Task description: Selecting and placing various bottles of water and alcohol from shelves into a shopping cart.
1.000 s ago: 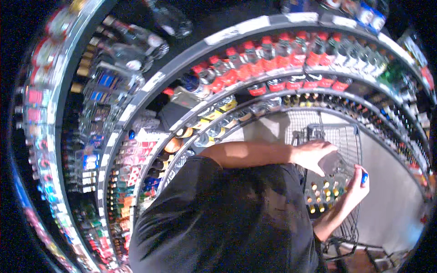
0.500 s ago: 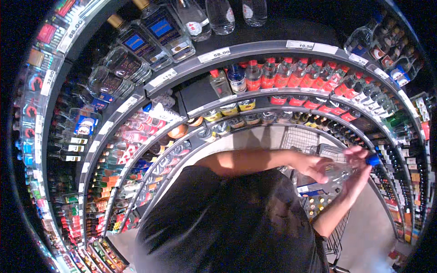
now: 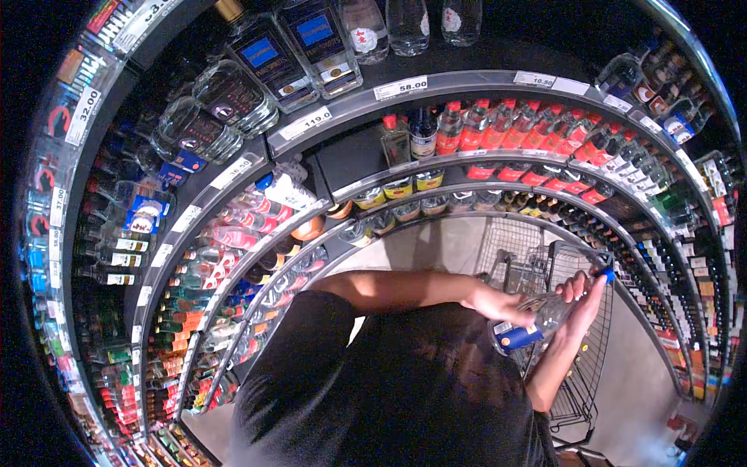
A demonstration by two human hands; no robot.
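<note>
A clear bottle [image 3: 551, 314] with a blue cap [image 3: 607, 273] and a blue label [image 3: 520, 338] is held slantwise between my two hands, at the right of the picture. My left hand [image 3: 502, 305] is closed around the bottle's body, its arm stretched across in front of me. Higher up, my right hand [image 3: 580, 307] wraps the shoulder and neck, close below the cap. Under the bottle stands a wire shopping cart [image 3: 595, 373], partly covered by my hands and arms.
Curved-looking shelves [image 3: 443, 80] packed with bottles surround me. Red-labelled bottles [image 3: 498, 136] line a middle shelf, and large clear bottles [image 3: 237, 97] stand upper left. Another part of the cart [image 3: 498, 237] reaches toward the shelves. Pale floor [image 3: 642, 350] shows at the right.
Both hands have moved left and slightly down in the picture with the bottle between them. More of its blue label shows now. The shelves have shifted a little right.
</note>
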